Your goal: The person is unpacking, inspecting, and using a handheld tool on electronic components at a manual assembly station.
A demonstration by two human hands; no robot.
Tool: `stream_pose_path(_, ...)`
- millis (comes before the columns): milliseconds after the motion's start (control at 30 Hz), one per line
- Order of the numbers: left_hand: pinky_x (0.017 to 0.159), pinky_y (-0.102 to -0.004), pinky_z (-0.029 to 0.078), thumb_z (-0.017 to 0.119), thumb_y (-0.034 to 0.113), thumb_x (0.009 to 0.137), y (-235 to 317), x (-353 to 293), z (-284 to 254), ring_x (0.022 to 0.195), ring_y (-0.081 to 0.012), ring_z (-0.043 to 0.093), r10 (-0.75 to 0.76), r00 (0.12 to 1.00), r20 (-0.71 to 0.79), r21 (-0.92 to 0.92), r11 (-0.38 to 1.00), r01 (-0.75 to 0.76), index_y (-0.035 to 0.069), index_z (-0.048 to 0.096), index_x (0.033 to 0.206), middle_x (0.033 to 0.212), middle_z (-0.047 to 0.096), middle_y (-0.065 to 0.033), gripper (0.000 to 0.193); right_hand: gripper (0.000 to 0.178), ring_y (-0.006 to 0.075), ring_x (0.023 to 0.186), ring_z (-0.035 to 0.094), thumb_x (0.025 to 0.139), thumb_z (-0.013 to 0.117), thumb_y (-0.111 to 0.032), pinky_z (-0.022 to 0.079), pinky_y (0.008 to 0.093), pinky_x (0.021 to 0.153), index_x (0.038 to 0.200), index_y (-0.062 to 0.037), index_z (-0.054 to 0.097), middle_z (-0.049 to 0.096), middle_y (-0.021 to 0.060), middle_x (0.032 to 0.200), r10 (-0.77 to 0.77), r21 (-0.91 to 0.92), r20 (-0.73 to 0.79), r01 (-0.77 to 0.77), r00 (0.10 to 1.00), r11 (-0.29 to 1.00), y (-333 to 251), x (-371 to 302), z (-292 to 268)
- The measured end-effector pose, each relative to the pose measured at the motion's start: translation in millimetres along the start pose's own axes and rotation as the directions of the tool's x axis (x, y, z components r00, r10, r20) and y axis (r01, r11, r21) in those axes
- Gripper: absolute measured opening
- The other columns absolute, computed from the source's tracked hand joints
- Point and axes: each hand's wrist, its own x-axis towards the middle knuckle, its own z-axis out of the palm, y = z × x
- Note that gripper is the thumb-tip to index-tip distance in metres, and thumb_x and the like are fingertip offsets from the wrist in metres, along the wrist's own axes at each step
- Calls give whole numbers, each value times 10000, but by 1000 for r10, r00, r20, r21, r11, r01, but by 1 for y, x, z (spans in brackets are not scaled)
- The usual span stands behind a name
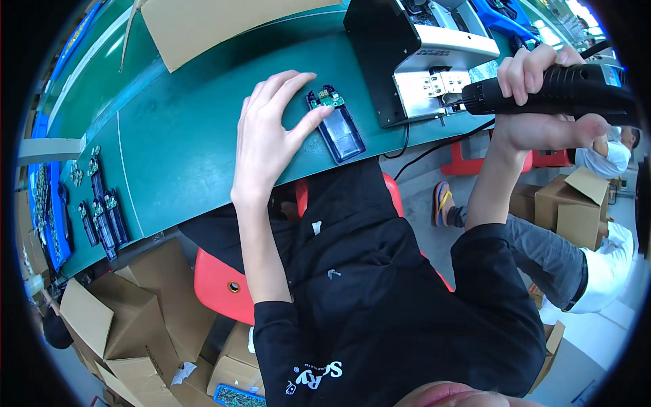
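A glossy dark-blue plastic case point(341, 132) lies on the smooth matt green bench mat point(183, 149), right of matt brown cardboard point(203, 24) upper left.

Green workbench point(190, 156) here, with a blue-cased circuit board unit point(337, 122), a black and grey machine point(413, 54), flat cardboard point(217, 24), and more units point(102, 217) far left.

The person wears a loose black top with sleeves that end at about the elbow, leaving both forearms bare, and a small white printed mark sits low on the left sleeve. Black fabric also covers the lap, creased in soft folds, with a few pale flecks caught on it. The left hand point(268, 139) and right hand point(536, 102) carry no gloves, rings or watch.
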Motion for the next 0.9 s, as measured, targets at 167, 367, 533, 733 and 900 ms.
stream_pose_path(167, 926, -365, 481, 758, 205, 803, 4, 3, 8, 1063, -275, 603, 16, 999, 40, -44, 999, -14, 66, 684, 1121, 1125, 654, -113, 355, 847, 90, 528, 467, 790, 458, -854, 382, 225, 491, 1080, -58, 465, 469, 21, 721, -18, -39, 42, 20, 999, 999, 3, 0, 0)
stream_pose_path(367, 887, -345, 496, 755, 129, 792, 6, -4, 17, 992, -261, 630, 38, 999, 28, -109, 993, -35, 52, 699, 1073, 1041, 680, -101, 296, 889, 119, 511, 486, 772, 427, -881, 409, 238, 453, 1099, -57, 492, 513, 40, 725, 32, 7, 94, -33, 995, 999, -2, -9, 15)
stream_pose_path(533, 866, -336, 501, 784, 92, 748, 19, -22, 16, 950, -256, 641, 4, 1000, 7, -235, 972, -2, 37, 696, 1014, 1001, 687, -89, 286, 861, 90, 507, 474, 785, 457, -858, 397, 218, 457, 1114, -63, 489, 502, 22, 720, 36, 200, 97, -55, 995, 978, -13, -8, 45)
stream_pose_path(733, 824, -328, 489, 809, 90, 704, 12, -29, 24, 931, -222, 629, 73, 997, -32, -279, 957, -79, 59, 661, 925, 959, 676, -34, 268, 884, 81, 496, 466, 772, 451, -873, 391, 214, 444, 1122, -62, 479, 488, 17, 711, -26, 154, 132, 5, 991, 988, 6, -7, 99)
stream_pose_path(900, 849, -336, 500, 816, 64, 685, 15, -26, 24, 926, -234, 639, 31, 999, -9, -310, 950, -32, 39, 661, 918, 958, 683, -56, 280, 926, 97, 478, 469, 762, 421, -893, 400, 227, 417, 1124, -41, 450, 484, 32, 700, -32, 184, 175, -1, 984, 983, 40, -15, 107)
